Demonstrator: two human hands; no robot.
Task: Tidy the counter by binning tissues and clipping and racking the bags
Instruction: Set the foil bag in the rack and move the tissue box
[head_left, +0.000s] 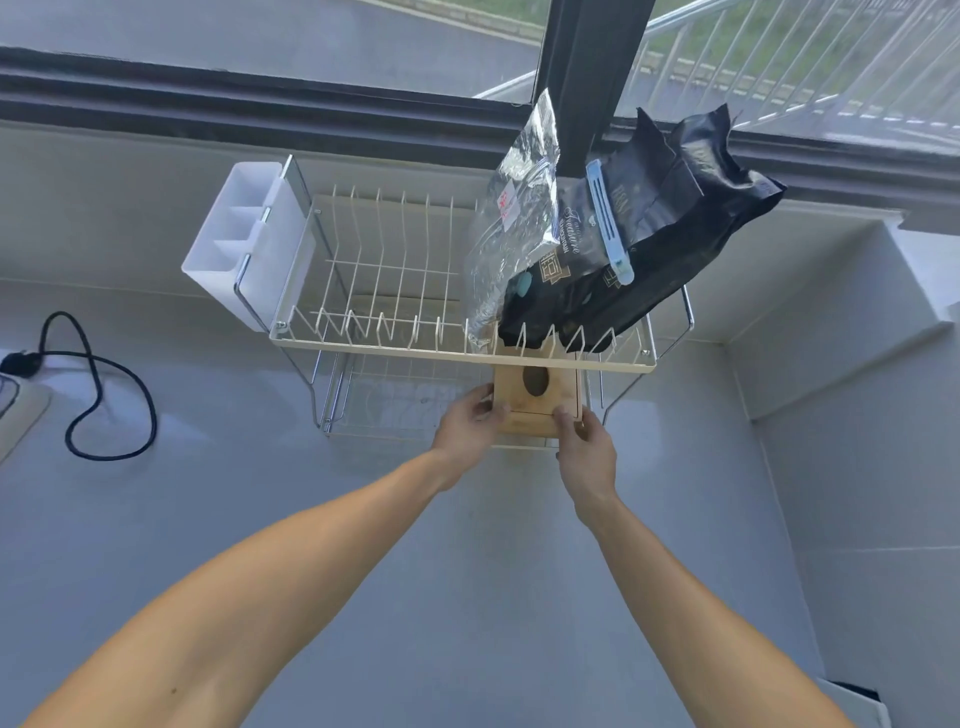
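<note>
A two-tier wire dish rack (457, 349) stands on the counter under the window. In its upper tier lean a clear silvery bag (511, 228) and a black bag (670, 234), the black one shut with a light blue clip (608, 223). A wooden tissue box (537, 402) with an oval hole sits on the lower tier at the right. My left hand (467, 423) grips its left front corner. My right hand (584, 441) holds its right front edge.
A white cutlery holder (236, 239) hangs on the rack's left end. A black power cable (98, 384) loops on the grey counter (467, 571) at the left. A white wall (857, 415) closes the right side.
</note>
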